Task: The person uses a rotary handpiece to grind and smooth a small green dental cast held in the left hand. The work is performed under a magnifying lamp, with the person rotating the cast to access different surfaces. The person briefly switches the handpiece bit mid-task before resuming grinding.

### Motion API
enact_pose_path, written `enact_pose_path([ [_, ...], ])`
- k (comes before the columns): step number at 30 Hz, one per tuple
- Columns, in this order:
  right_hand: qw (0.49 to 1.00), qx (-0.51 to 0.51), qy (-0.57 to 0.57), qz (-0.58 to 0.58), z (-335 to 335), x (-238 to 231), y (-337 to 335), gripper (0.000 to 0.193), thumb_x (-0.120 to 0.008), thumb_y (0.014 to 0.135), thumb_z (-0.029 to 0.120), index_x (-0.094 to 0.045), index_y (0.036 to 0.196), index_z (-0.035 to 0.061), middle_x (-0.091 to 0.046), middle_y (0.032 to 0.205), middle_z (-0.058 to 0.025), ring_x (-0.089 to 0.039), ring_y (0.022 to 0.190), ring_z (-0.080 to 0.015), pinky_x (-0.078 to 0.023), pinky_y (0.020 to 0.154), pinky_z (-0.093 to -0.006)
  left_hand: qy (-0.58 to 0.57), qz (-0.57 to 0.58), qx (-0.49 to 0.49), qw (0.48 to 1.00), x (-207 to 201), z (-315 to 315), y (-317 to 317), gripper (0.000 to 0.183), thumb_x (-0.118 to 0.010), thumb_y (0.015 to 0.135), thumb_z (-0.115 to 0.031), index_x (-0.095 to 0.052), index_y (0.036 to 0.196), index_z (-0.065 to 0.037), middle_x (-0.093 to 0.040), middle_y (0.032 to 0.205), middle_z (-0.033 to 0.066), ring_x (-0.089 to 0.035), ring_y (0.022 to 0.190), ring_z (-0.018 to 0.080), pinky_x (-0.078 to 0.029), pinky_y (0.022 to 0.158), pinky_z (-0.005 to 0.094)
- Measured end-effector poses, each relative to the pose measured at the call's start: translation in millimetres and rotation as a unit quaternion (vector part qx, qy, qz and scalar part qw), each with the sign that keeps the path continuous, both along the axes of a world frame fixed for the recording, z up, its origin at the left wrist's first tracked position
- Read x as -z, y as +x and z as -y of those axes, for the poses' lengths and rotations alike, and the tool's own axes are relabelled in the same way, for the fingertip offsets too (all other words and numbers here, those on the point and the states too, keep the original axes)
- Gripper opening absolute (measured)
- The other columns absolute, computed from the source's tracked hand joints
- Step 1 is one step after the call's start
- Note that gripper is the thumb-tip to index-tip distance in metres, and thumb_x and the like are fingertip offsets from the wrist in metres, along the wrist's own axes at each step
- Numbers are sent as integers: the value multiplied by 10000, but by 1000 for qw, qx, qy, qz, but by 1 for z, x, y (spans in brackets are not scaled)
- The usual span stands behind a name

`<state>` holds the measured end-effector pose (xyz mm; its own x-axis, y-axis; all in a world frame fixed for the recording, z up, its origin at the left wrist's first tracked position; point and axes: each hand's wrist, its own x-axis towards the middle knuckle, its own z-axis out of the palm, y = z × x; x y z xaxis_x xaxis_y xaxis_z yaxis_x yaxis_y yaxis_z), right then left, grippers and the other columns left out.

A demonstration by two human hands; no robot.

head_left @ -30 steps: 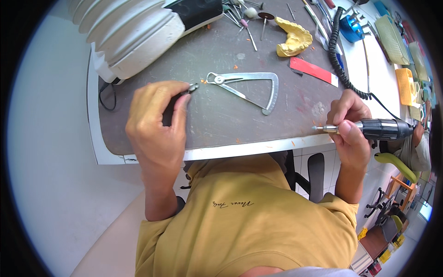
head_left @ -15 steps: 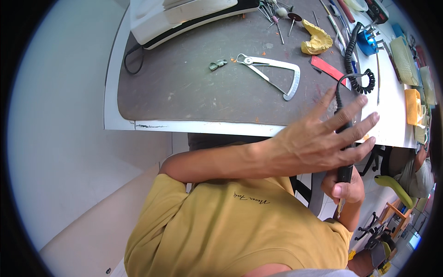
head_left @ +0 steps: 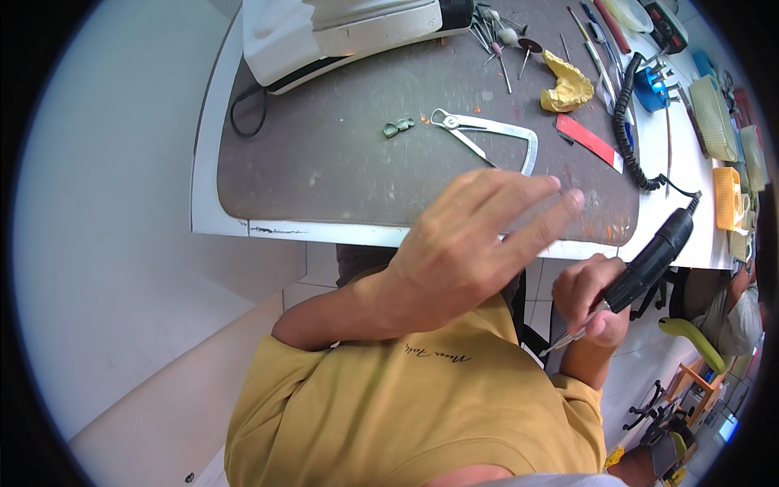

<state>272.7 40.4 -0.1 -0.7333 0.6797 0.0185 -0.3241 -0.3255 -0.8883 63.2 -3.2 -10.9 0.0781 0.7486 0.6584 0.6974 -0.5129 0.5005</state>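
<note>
My right hand [head_left: 591, 300] grips a black rotary handpiece [head_left: 652, 260] near its metal nose, over the gap in front of the table. The handpiece slants, its thin tip pointing down toward my body and its cord end up to the right. My left hand [head_left: 471, 235] hovers empty at the table's front edge, fingers stretched out and apart, slightly blurred. Just beyond it lies a metal caliper [head_left: 495, 128], partly covered by the hand. Left of the caliper are small greyish metal dental crowns [head_left: 398, 127], joined in a row.
A white machine [head_left: 349, 40] stands at the back left. Loose rotary burs [head_left: 501, 65], a yellow plaster dental model [head_left: 566, 85] and a red strip [head_left: 588, 142] lie toward the right. A coiled black cord [head_left: 625, 122] runs to the handpiece. Baskets [head_left: 714, 118] line the far right.
My left hand has moved left, away from the handpiece. The handpiece has swung from nearly upright to a slant, its cord end going right. The view has shifted slightly.
</note>
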Motion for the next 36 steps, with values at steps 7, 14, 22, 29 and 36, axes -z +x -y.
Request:
enact_pose_path([
  [7, 995, -67, 62, -44, -20, 5, -22, 281, -845, 703, 240, -718, 695, -10, -631, 588, -76, -508, 476, -126, -326, 415, -270, -71, -92, -260, 958, -10, -11, -53, 361, -691, 766, -21, -671, 1126, -40, -626, 1046, 89, -602, 916, 271, -508, 789, 374],
  [14, 981, 36, 184, 54, -22, -7, -44, 289, -861, 699, 261, -751, 799, 13, -656, 660, -58, -563, 567, -142, -394, 515, -264, -124, -97, -235, 959, -14, -9, -65, 165, -696, 783, 34, -707, 944, -3, -661, 915, 86, -622, 809, 252, -504, 698, 347],
  [22, 934, 102, 328, 100, -40, -27, -66, 174, -707, 710, 54, -705, 876, 1, -700, 792, -108, -611, 655, -165, -470, 606, -269, -222, 337, -89, 911, -16, -2, -67, 179, -662, 862, 30, -648, 1040, 16, -672, 972, 97, -656, 916, 184, -546, 739, 293],
  [29, 906, 198, 374, 16, -26, -9, -107, 334, -778, 703, -17, -576, 968, -27, -634, 820, -129, -639, 700, -211, -568, 703, -382, -201, 649, 125, 723, -2, -4, -66, 243, -602, 949, -67, -567, 1177, 8, -629, 1085, 133, -650, 968, 213, -584, 763, 283],
  [36, 894, 100, 435, 37, -48, -17, -124, 332, -710, 814, 15, -484, 1056, -6, -559, 824, -140, -664, 922, -374, -549, 876, -477, -193, 698, 85, 684, -7, -3, -66, 283, -592, 953, -61, -553, 1223, 13, -633, 1094, 146, -658, 986, 236, -601, 789, 303],
])
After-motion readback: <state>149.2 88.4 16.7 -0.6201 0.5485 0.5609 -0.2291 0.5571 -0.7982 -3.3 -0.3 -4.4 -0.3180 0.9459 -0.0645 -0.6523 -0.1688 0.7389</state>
